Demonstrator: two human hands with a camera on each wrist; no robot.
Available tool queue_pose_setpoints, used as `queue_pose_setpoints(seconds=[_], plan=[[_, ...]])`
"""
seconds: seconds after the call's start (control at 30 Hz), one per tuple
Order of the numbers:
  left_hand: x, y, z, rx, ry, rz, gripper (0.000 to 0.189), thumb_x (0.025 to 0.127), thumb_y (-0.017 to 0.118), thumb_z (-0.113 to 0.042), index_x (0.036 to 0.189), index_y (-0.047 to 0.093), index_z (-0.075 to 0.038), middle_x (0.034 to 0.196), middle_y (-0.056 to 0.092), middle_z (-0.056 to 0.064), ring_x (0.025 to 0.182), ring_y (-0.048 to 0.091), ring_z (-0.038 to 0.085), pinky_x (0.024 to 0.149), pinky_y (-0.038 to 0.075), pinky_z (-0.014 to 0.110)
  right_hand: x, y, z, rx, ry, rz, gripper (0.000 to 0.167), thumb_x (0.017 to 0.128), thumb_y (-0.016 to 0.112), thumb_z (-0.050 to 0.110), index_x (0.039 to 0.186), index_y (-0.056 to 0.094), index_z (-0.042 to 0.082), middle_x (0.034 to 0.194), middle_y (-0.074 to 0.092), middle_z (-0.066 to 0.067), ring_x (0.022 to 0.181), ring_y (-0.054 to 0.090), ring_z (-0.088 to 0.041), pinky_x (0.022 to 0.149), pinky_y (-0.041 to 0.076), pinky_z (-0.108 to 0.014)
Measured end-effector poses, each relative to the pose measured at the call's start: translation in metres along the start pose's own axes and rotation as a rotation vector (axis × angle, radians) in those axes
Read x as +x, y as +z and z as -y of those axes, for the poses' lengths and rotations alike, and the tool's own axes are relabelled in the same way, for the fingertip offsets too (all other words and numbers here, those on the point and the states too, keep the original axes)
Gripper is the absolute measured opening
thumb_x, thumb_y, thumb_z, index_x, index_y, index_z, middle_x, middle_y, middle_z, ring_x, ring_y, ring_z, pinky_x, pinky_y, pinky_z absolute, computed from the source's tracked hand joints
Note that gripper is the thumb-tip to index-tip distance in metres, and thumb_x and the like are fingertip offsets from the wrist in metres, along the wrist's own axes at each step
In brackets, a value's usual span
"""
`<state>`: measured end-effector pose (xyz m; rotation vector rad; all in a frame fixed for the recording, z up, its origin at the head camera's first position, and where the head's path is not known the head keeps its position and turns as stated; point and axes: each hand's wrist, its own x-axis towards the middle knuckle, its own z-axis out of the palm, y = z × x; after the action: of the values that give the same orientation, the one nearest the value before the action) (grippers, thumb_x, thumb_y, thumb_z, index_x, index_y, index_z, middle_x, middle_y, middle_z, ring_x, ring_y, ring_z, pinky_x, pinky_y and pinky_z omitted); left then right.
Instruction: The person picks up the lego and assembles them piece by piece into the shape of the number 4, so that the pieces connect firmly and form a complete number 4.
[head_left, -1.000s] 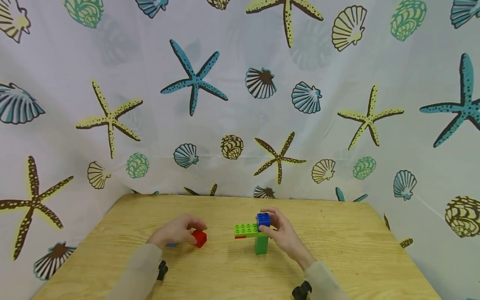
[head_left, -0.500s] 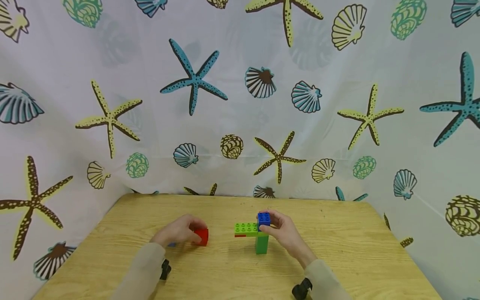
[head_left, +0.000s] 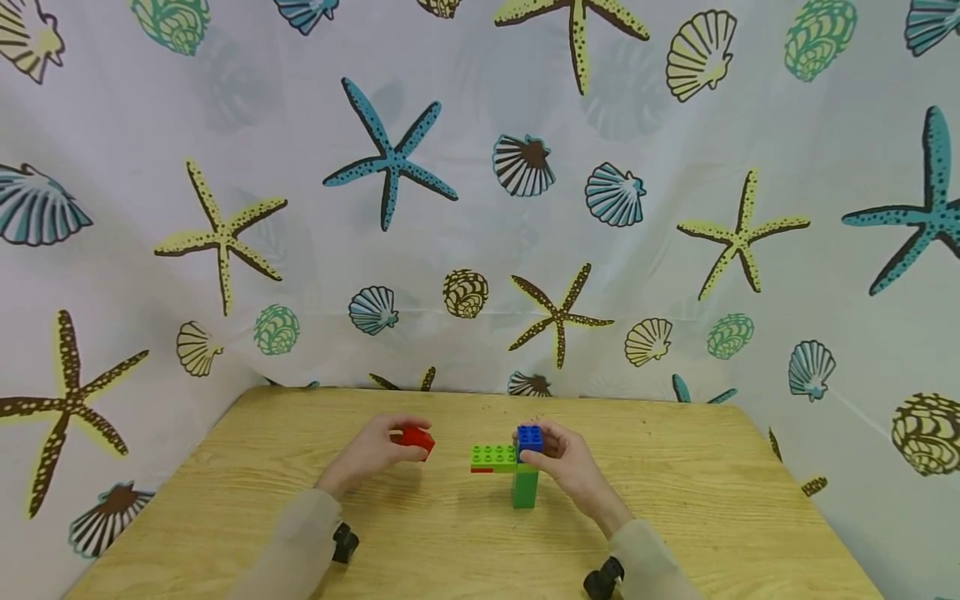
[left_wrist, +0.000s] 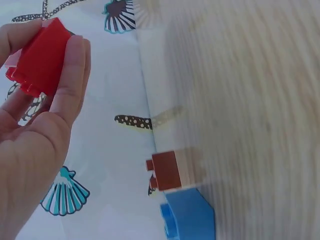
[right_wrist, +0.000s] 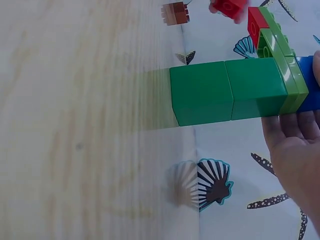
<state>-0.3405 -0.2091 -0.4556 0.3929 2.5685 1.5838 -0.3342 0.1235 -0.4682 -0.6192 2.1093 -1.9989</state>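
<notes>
My left hand point(head_left: 378, 457) pinches a red toy brick point(head_left: 422, 442) between thumb and fingers, raised above the table left of a brick tower. In the left wrist view that red brick point(left_wrist: 44, 57) has a sloping side, and its studs face the palm. The tower has stacked green bricks point(right_wrist: 202, 92) at its base. Light green bricks point(head_left: 492, 457) lie across them and jut leftward, with another red brick point(right_wrist: 256, 27) under the free end. On top sits a blue brick point(head_left: 529, 442), gripped by my right hand point(head_left: 573, 468) from the right side.
In the left wrist view a lighter blue brick point(left_wrist: 190, 215) and a reddish-brown brick point(left_wrist: 166, 171) stand on the wooden table point(head_left: 675, 492). The left arm hides them in the head view. A cloth with shells and starfish point(head_left: 480, 233) hangs behind the table.
My left hand has lifted the red brick from the table, turning it and carrying it up and rightward toward the tower. My right hand keeps its hold on the top blue brick.
</notes>
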Motion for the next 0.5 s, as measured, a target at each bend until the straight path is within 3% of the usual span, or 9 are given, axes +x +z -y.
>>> queue_pose_setpoints(seconds=[0.13,0.23,0.4,0.5], plan=[[0.001,0.008,-0.009,-0.032,0.041,-0.041,0.055,0.085,0.077,-0.02,0.133,0.056,-0.005,0.121,0.064,0.014,0.103,0.061,0.023,0.084,0.055,0.034,0.0,0.0,-0.002,0.015,0.01,0.004,0.056,0.091,0.07,0.018,0.141,0.049,0.004,0.138,0.057,-0.018,0.124,0.058,-0.023,0.099,0.05,-0.029],[0.001,0.016,-0.018,-0.09,0.064,-0.036,0.058,0.086,0.076,-0.021,0.136,0.054,-0.001,0.121,0.064,0.017,0.101,0.062,0.023,0.082,0.055,0.032,0.001,-0.001,-0.003,0.022,0.013,0.005,0.056,0.092,0.069,0.018,0.141,0.048,0.003,0.138,0.057,-0.019,0.124,0.059,-0.022,0.099,0.05,-0.029],[0.002,0.032,-0.028,-0.191,0.075,-0.037,0.061,0.088,0.075,-0.023,0.14,0.05,-0.003,0.122,0.064,0.015,0.1,0.062,0.022,0.08,0.055,0.033,0.002,-0.002,-0.003,-0.001,0.008,-0.001,0.054,0.092,0.07,0.019,0.14,0.05,0.004,0.136,0.059,-0.017,0.122,0.059,-0.023,0.099,0.05,-0.03],[0.003,0.042,-0.03,-0.196,0.084,-0.054,0.059,0.087,0.075,-0.024,0.138,0.052,-0.003,0.121,0.065,0.015,0.099,0.063,0.022,0.081,0.056,0.035,0.001,-0.002,-0.003,-0.024,0.015,-0.007,0.053,0.091,0.07,0.021,0.139,0.052,0.005,0.134,0.061,-0.016,0.12,0.06,-0.023,0.099,0.05,-0.03]])
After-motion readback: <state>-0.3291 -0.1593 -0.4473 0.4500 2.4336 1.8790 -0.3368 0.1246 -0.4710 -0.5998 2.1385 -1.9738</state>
